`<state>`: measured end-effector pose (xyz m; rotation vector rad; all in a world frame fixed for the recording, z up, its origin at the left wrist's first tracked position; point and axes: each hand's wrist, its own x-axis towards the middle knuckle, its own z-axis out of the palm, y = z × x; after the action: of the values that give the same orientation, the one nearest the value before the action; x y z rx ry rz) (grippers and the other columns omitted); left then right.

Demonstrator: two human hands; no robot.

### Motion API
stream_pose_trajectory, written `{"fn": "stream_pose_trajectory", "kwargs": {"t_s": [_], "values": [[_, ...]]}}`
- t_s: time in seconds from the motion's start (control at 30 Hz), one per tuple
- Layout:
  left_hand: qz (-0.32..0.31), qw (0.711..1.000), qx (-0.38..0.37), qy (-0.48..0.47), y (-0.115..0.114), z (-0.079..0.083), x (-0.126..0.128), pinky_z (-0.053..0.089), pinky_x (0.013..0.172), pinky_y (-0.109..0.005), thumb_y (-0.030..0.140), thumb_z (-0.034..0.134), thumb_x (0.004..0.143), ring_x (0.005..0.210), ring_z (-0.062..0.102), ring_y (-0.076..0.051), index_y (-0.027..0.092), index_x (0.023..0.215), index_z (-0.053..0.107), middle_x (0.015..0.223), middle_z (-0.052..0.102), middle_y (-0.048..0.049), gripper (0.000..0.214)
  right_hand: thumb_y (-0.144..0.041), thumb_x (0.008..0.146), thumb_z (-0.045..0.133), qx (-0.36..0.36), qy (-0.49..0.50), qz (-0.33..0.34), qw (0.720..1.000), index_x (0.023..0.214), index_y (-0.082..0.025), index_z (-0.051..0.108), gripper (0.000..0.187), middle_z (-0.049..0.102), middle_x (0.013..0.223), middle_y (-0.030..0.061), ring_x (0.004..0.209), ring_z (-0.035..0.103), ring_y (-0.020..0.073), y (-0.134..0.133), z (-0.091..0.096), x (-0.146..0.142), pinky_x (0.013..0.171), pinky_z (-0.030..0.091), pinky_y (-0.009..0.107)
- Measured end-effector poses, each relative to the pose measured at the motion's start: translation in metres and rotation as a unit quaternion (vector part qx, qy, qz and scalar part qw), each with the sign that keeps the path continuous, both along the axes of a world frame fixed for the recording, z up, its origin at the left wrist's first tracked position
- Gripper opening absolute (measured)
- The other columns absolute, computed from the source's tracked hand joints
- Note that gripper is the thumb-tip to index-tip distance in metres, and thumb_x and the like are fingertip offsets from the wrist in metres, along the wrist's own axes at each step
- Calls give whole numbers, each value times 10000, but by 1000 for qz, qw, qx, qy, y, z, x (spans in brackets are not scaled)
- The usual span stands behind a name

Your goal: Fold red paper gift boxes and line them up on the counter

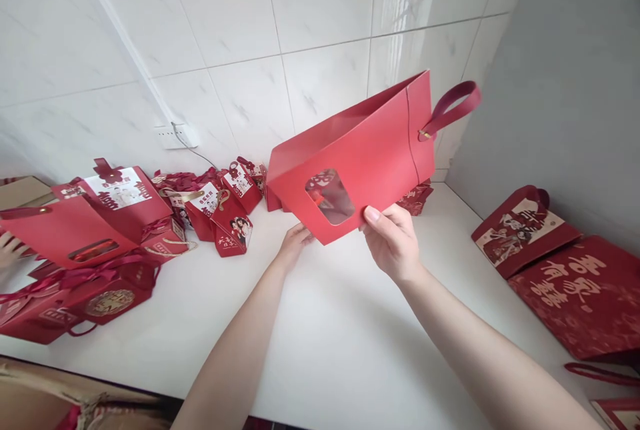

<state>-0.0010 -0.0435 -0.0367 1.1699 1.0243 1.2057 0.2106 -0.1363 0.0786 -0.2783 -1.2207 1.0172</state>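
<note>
A red paper gift box (380, 150) with a strap handle (457, 107) and a cut-out window (330, 197) is held tilted above the white table, its handle end to the right. My right hand (393, 240) grips its lower edge beside the window, thumb on the front face and fingers behind. At the box's lower left corner, my left hand (296, 243) reaches to the underside. Its fingertips are partly hidden behind the box, so its hold on it is unclear.
Several red gift boxes (115, 290) crowd the left side of the white table (320, 337). More red boxes (575, 290) lie at the right by the grey wall. A wall socket (175, 137) has a cable. Another person's hand (10, 250) shows at the far left edge, by a red box.
</note>
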Motion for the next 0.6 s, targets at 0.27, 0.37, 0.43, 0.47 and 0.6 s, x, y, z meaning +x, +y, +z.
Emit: {"fn": "stream_pose_trajectory", "kwargs": {"t_s": [0.27,0.37,0.43,0.47,0.6], "values": [[-7,999,16,38,-8,11,8,485,901,-443,371,705,749,1040,617,-266,229,1039,711,1125,687,-92,323,-393,835,646,-40,-9,53,998,615,-217,607,285,502,632,-6,605,469,129,-1,1,-2,556,420,284],[-14,999,27,35,-6,9,8,495,882,-447,376,695,752,1034,623,-272,234,1026,716,1127,689,-89,310,-407,820,657,-64,-13,57,996,611,-215,610,288,516,638,0,617,482,134,-1,0,-4,560,439,285],[-19,999,30,34,-6,8,8,495,886,-454,353,717,723,1033,628,-279,237,1020,719,1083,704,-87,319,-413,815,657,-87,-15,69,994,606,-209,604,297,519,642,2,621,489,133,-1,1,-6,565,450,282],[-21,999,29,33,-5,8,8,492,893,-458,342,728,708,1039,627,-284,238,1015,720,1064,709,-86,324,-410,816,654,-99,-13,83,992,600,-205,595,303,518,641,1,620,490,131,-2,1,-8,569,454,280],[-28,999,25,37,-6,9,7,480,910,-475,343,730,707,1090,605,-299,244,1012,720,1110,698,-91,321,-375,828,640,-130,14,138,982,574,-195,546,325,508,629,-8,621,488,122,-2,3,-11,592,465,275]]}}
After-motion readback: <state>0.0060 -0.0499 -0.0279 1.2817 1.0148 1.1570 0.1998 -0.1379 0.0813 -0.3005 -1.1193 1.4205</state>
